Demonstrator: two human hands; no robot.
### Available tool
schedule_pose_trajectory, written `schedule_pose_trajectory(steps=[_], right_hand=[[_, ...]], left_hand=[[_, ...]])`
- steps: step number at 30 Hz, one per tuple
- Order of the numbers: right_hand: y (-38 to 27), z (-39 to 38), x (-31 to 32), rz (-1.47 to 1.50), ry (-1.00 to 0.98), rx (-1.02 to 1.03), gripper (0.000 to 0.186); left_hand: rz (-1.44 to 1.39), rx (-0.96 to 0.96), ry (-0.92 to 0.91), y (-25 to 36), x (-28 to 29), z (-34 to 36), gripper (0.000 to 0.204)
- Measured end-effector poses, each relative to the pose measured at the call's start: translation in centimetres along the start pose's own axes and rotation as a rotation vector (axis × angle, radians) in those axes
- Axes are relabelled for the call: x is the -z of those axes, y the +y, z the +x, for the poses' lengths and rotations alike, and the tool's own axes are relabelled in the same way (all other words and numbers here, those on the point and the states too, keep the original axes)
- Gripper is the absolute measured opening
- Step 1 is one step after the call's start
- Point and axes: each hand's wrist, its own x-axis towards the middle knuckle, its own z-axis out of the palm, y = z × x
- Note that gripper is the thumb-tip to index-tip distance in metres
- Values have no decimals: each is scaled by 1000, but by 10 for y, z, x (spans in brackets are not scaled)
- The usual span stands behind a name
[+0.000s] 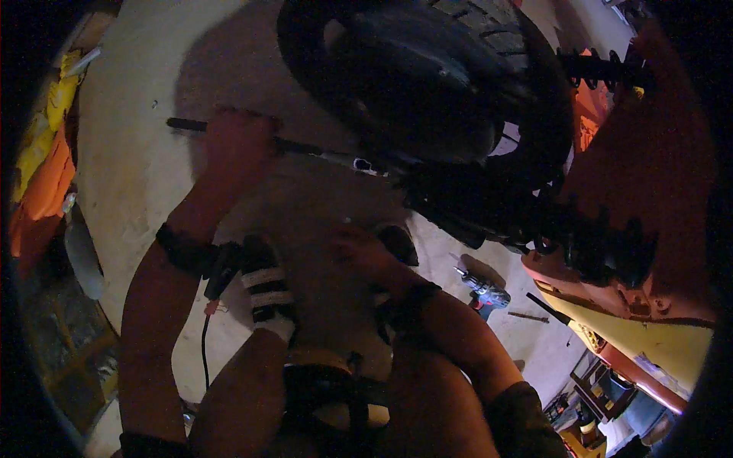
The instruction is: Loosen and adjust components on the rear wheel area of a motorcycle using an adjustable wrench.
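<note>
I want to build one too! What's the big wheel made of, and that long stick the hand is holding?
The wheel's tyre looks like black rubber, matt, with tread grooves cut in it. The long bar in the left hand seems to be metal: thin, straight and dark, paler near the wheel. The dim light leaves its finish unclear.

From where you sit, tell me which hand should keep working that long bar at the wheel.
Left, most likely. The left hand is already wrapped around the long dark bar that runs to the wheel. The right hand sits lower, near the knee, holding nothing that shows, away from the bar.
</note>
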Motion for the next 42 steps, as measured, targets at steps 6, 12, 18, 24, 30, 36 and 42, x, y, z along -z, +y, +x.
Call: schedule_pose_trajectory(steps=[6, 12, 18, 24, 30, 36, 42], right_hand=[[2, 4, -7, 590, 56, -194, 33], [14, -5, -7, 1387, 32, -502, 35], [18, -7, -13, 1680, 50, -551, 36], [7, -3, -5, 1056, -22, -390, 36], [-1, -4, -6, 65, 206, 40, 35], [26, -16, -25, 888, 27, -299, 40], [9, -6, -22, 644, 26, -226, 42]], left_hand=[[-417, 229, 2, 35, -141, -17, 29], [-855, 109, -273, 54, -122, -7, 42], [-843, 163, -275, 54, -116, -10, 47], [-850, 226, -235, 55, -123, -13, 52], [-930, 220, -273, 42, -132, -25, 50], [-919, 314, -281, 16, -119, -51, 50], [-425, 203, -187, -22, -113, -76, 33]])
